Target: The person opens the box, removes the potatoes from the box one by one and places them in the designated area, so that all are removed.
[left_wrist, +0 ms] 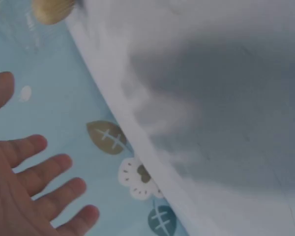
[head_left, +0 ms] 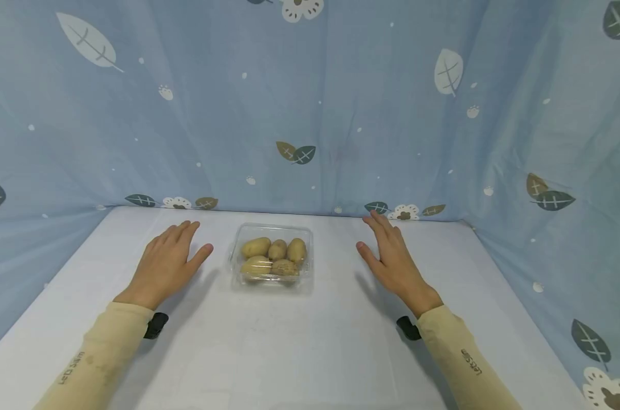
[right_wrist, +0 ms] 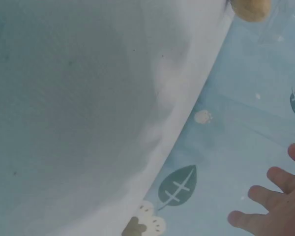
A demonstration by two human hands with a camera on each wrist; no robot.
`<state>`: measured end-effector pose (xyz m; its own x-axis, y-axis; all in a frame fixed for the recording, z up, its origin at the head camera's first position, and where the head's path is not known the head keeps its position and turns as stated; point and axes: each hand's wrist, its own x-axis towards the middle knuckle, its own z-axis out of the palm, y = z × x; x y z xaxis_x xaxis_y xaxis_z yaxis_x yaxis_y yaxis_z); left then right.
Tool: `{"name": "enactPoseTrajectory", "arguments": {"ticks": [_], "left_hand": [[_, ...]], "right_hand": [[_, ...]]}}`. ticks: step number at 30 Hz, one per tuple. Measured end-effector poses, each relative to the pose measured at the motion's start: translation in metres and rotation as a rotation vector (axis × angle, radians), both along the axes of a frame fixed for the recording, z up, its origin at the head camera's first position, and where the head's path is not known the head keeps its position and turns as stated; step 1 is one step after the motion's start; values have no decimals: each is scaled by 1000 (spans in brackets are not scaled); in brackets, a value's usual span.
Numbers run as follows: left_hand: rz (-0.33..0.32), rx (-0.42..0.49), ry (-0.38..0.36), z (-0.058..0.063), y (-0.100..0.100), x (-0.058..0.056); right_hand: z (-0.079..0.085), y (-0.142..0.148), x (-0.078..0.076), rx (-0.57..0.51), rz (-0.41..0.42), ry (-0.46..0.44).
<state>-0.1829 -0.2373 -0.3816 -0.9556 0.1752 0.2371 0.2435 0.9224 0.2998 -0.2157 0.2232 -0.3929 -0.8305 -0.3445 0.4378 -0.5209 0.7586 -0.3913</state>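
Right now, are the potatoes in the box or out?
In: five potatoes show through clear plastic, inside the walls of the box.

The white tabletop (head_left: 310,341) carries 1 clear plastic box (head_left: 275,231) near its far edge, left of centre

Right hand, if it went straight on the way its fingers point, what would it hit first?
Probably the blue cloth behind the table; nothing shows between it and the right hand, though the gap's depth is unclear.
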Motion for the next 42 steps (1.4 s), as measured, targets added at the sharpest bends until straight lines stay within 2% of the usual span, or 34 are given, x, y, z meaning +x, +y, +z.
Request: {"name": "enactPoseTrajectory", "arguments": {"ticks": [7,14,17,21,27,33,42], "left_hand": [[-80,-10,51,-2,-5,0],[-187,37,128,-6,1,1],[-217,50,135,-8,5,1],[-249,53,106,-8,11,2],[-309,2,67,-11,20,1],[-334,-21,64,-17,26,-4],[-361,-66,83,-23,30,-9]], "right_hand": [[-5,3,2,30,4,-69],[-9,3,6,40,7,-143],[-10,1,6,54,21,-191],[-12,-4,6,67,43,-236],[-14,-12,7,94,56,-227],[-13,-21,11,106,79,-217],[-7,-41,18,142,165,-202]]}}
